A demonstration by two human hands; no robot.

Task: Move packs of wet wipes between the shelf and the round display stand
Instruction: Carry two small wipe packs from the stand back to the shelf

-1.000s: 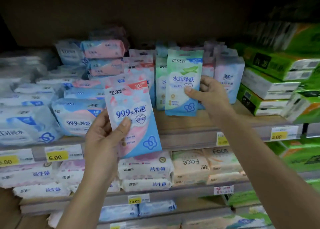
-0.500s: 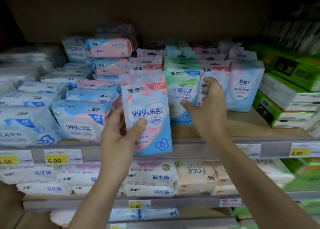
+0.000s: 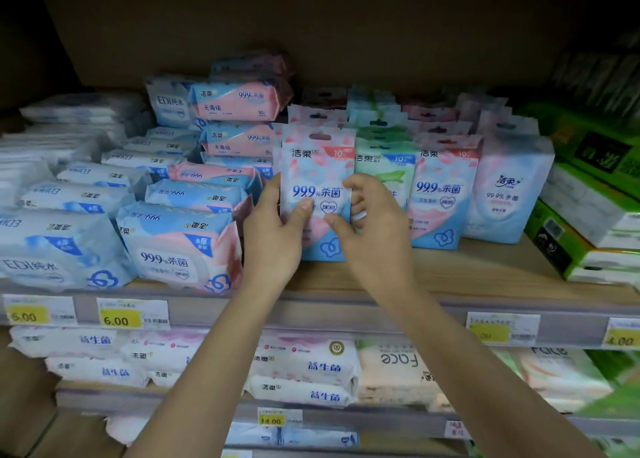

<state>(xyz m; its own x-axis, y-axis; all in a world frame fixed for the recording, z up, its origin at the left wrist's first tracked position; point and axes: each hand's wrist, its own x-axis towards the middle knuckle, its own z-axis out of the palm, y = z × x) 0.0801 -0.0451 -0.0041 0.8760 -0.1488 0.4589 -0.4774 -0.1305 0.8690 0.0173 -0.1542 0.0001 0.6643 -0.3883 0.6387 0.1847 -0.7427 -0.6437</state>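
Note:
A pink-and-blue pack of wet wipes point(image 3: 317, 180) stands upright on the wooden shelf point(image 3: 450, 274), at the front of a row of like packs. My left hand point(image 3: 273, 239) grips its left edge, thumb across the front. My right hand point(image 3: 372, 229) pinches its right edge, thumb on the front. Just right of it stands the green pack of wet wipes point(image 3: 384, 166), partly hidden behind my right hand, then another pink-and-blue pack point(image 3: 441, 194). The round display stand is out of view.
Large flat wipe packs point(image 3: 180, 246) are piled on the shelf's left half. Green tissue boxes point(image 3: 585, 222) are stacked at the right. Yellow price tags point(image 3: 121, 317) line the shelf edge. Lower shelves hold more white packs point(image 3: 304, 367).
My left hand carried the pink-and-blue pack forward and set it on the shelf. My right hand let go of the green pack, now standing in the row, and moved onto the pink-and-blue pack.

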